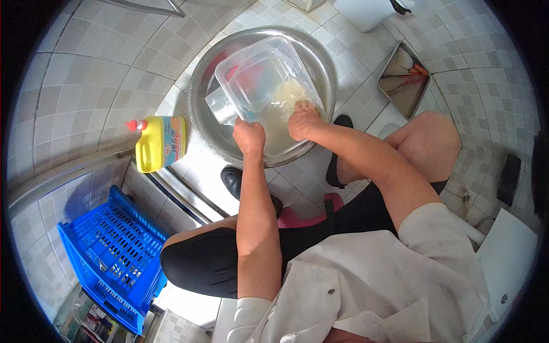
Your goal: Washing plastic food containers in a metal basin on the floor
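A wide round metal basin (197,123) stands on the floor in front of me. Tilted inside it is a clear rectangular plastic container (269,46), possibly a lid. My left hand (249,137) is closed on its near left edge. My right hand (305,120) presses down inside the container, fingers together and bent. Beside those fingers lies a wet, pale yellowish patch (287,93); whether it is suds or a cloth I cannot make out. Something red (247,75) shows through the clear plastic. Another clear plastic piece (222,106) leans in the basin at the left.
A yellow bottle (150,144) with a red cap stands left of the basin. Farther left is a blue slatted crate (117,251). A floor recess (404,80) holding red-orange items lies to the right. At the far right is a white bin (366,12). A pink stool (309,220) shows under me.
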A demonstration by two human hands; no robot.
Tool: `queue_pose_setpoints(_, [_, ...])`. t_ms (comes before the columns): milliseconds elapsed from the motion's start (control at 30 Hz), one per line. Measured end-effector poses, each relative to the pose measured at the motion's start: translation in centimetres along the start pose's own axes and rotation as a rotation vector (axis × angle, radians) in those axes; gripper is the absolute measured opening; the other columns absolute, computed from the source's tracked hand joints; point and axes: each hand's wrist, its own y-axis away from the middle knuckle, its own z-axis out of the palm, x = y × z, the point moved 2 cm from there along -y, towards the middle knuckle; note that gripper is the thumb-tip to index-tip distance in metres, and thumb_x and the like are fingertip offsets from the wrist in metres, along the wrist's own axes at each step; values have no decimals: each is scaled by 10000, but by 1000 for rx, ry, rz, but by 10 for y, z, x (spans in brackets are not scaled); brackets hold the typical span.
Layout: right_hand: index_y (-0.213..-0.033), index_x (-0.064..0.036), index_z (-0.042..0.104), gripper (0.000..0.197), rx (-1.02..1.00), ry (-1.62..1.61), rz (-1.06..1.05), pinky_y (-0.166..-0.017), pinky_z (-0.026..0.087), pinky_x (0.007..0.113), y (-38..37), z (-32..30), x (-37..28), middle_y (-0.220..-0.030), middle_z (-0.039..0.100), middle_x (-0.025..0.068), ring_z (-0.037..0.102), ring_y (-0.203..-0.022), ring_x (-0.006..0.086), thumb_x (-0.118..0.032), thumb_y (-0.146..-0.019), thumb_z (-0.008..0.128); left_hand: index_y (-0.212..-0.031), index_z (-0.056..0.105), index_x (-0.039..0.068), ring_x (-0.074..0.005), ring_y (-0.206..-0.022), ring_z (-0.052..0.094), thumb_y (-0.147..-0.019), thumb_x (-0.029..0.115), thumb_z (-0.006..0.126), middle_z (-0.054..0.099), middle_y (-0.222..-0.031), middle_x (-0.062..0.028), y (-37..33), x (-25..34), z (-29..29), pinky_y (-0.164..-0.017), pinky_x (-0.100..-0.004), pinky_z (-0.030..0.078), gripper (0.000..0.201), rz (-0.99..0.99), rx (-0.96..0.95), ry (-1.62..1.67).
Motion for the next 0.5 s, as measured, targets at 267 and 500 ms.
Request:
queue_pose_setpoints(267, [-1327,118,364,627,815,-614,134,-1063,294,461,-75,-44,5,-1368,337,236,375,-1235,384,-188,-812,549,-1080,610,-46,-449,-909,635,-730,16,515,649,-910,-303,3,-5,-2,-818,-504,504,368,35,-71,3])
queue_pose_setpoints(500, [-1193,53,524,474,750,-730,211,-1051,293,444,-96,-96,0,-1300,396,192,380,-1217,359,-213,-805,586,-1046,616,-56,-439,-879,642,-730,0,505,642,-871,-306,5,-10,-2,-780,-475,511,339,67,-142,69])
